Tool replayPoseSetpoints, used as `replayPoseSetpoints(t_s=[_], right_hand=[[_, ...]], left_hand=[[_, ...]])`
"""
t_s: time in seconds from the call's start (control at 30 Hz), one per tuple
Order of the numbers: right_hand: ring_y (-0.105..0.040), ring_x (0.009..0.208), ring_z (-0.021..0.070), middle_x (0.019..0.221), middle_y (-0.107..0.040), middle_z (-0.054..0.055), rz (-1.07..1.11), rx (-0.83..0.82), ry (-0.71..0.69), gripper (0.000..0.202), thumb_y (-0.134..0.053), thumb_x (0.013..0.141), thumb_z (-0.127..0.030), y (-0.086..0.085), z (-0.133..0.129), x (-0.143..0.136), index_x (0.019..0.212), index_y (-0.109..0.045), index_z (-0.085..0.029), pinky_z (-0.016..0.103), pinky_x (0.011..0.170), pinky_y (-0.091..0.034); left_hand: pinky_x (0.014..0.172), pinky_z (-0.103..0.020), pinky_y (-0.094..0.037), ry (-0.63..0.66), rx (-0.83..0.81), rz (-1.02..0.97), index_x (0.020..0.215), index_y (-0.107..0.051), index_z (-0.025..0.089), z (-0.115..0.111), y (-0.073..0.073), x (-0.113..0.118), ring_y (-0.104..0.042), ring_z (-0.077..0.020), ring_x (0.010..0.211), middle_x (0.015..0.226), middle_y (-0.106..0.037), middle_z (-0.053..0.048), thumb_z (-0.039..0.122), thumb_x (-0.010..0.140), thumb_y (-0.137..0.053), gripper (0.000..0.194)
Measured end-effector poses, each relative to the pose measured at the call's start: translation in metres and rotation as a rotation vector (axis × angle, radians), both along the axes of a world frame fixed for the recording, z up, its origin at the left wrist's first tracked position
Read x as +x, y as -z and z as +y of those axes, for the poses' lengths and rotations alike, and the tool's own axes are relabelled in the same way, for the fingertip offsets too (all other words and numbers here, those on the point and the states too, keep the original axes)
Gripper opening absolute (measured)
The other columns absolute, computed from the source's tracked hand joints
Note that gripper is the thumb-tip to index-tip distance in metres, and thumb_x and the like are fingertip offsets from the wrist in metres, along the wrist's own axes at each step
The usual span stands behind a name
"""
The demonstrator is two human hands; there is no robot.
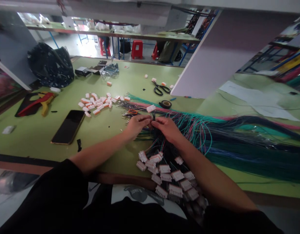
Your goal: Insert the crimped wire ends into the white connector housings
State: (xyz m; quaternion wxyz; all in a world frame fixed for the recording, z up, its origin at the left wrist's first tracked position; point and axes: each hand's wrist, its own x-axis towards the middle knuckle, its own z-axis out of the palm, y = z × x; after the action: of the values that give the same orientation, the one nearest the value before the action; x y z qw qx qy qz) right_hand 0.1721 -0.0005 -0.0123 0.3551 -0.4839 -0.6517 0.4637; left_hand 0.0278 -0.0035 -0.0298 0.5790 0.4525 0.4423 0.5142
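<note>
My left hand (pixel 139 125) and my right hand (pixel 167 127) meet near the middle of the table, fingers pinched on thin dark wires below a white connector (pixel 151 108). The connector sits just above my fingertips. Beside my right arm, long bundles of green, pink and dark wires (pixel 196 125) stretch to the right. Many white connectors on wires (pixel 164 169) hang at the table's front edge, below my hands. Loose white and orange connectors (pixel 97 103) lie in a pile left of my hands.
A phone (pixel 68 127) and a red and yellow tool (pixel 39 103) lie at left. Black scissors (pixel 159 88) and a roll of black tape (pixel 165 104) are beyond my hands. A black bag (pixel 51 65) stands at the back left; a pale panel (pixel 220 52) rises at right.
</note>
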Motion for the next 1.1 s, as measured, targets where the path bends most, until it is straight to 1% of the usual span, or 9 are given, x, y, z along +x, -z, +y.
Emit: replayPoseSetpoints(t_s=[0.13,0.3,0.4,0.53,0.63,0.73,0.83,0.97,1.1], right_hand=[[-0.056,0.063,0.0124,0.062,-0.064,-0.003,0.138,-0.075,-0.087,0.012,-0.065,0.065,-0.029,-0.001,0.0,0.013,0.068,-0.061,-0.019,0.028,0.072,-0.041],[-0.063,0.075,0.0172,0.071,-0.069,0.001,-0.026,-0.197,-0.432,0.014,-0.07,0.064,-0.031,-0.014,0.008,0.049,0.066,-0.066,-0.018,0.032,0.078,-0.044],[-0.063,0.082,0.0179,0.079,-0.071,0.002,-0.115,-0.17,-0.384,0.018,-0.07,0.066,-0.035,-0.019,0.011,0.058,0.074,-0.071,-0.019,0.034,0.084,-0.043],[-0.063,0.087,0.0178,0.086,-0.072,0.002,-0.104,-0.16,-0.307,0.02,-0.068,0.067,-0.035,-0.019,0.009,0.046,0.08,-0.073,-0.02,0.036,0.089,-0.042],[-0.064,0.083,0.0173,0.088,-0.072,0.001,-0.047,-0.167,-0.219,0.021,-0.067,0.065,-0.03,-0.017,0.007,0.036,0.084,-0.072,-0.022,0.036,0.087,-0.044],[-0.064,0.077,0.0167,0.078,-0.071,0.001,0.003,-0.114,-0.169,0.015,-0.066,0.064,-0.027,-0.014,0.006,0.04,0.077,-0.072,-0.022,0.035,0.084,-0.045],[-0.065,0.079,0.0193,0.076,-0.071,0.002,0.036,-0.1,-0.303,0.01,-0.069,0.063,-0.029,-0.014,0.007,0.055,0.07,-0.072,-0.023,0.036,0.083,-0.047],[-0.067,0.082,0.0241,0.077,-0.072,0.008,-0.041,-0.247,-0.562,0.023,-0.072,0.061,-0.042,-0.013,0.013,0.074,0.067,-0.073,-0.02,0.039,0.08,-0.049],[-0.067,0.066,0.0195,0.067,-0.071,0.004,-0.082,-0.436,-0.578,0.033,-0.074,0.057,-0.044,-0.013,0.029,0.07,0.08,-0.073,-0.02,0.033,0.066,-0.051]], left_hand=[[0.05,-0.017,-0.039,-0.026,-0.005,0.184,0.08,-0.063,0.011,0.016,0.0,-0.028,-0.05,-0.0059,0.05,0.057,-0.056,0.004,0.009,0.067,-0.056,0.015],[0.052,-0.019,-0.038,0.172,0.106,0.571,0.07,-0.062,0.013,0.022,-0.004,-0.062,-0.048,-0.007,0.051,0.056,-0.055,0.004,0.009,0.065,-0.054,0.011],[0.059,-0.021,-0.041,0.251,0.256,0.71,0.077,-0.064,0.014,0.003,-0.001,-0.053,-0.051,-0.0087,0.058,0.065,-0.059,0.002,0.011,0.07,-0.052,0.014],[0.065,-0.026,-0.047,0.359,0.352,0.704,0.108,-0.057,0.013,-0.036,0.008,-0.017,-0.057,-0.0128,0.071,0.096,-0.064,-0.007,0.02,0.074,-0.057,0.034],[0.077,-0.03,-0.048,0.437,0.429,0.769,0.092,-0.06,0.015,-0.053,0.009,0.004,-0.058,-0.0167,0.082,0.092,-0.064,-0.007,0.016,0.076,-0.055,0.016],[0.08,-0.032,-0.047,0.498,0.428,0.835,0.082,-0.06,0.016,-0.057,0.001,0.004,-0.059,-0.019,0.087,0.088,-0.065,-0.007,0.015,0.079,-0.052,0.009],[0.081,-0.033,-0.048,0.547,0.388,0.845,0.093,-0.061,0.016,-0.064,-0.01,-0.008,-0.06,-0.0206,0.09,0.095,-0.065,-0.009,0.021,0.082,-0.05,0.017],[0.092,-0.037,-0.044,0.559,0.396,0.806,0.112,-0.056,0.013,-0.086,-0.015,-0.016,-0.057,-0.0238,0.103,0.111,-0.062,-0.014,0.027,0.086,-0.044,0.032],[0.098,-0.04,-0.04,0.531,0.373,0.709,0.121,-0.048,0.011,-0.103,-0.006,-0.007,-0.052,-0.0247,0.111,0.119,-0.056,-0.017,0.03,0.087,-0.04,0.04]])
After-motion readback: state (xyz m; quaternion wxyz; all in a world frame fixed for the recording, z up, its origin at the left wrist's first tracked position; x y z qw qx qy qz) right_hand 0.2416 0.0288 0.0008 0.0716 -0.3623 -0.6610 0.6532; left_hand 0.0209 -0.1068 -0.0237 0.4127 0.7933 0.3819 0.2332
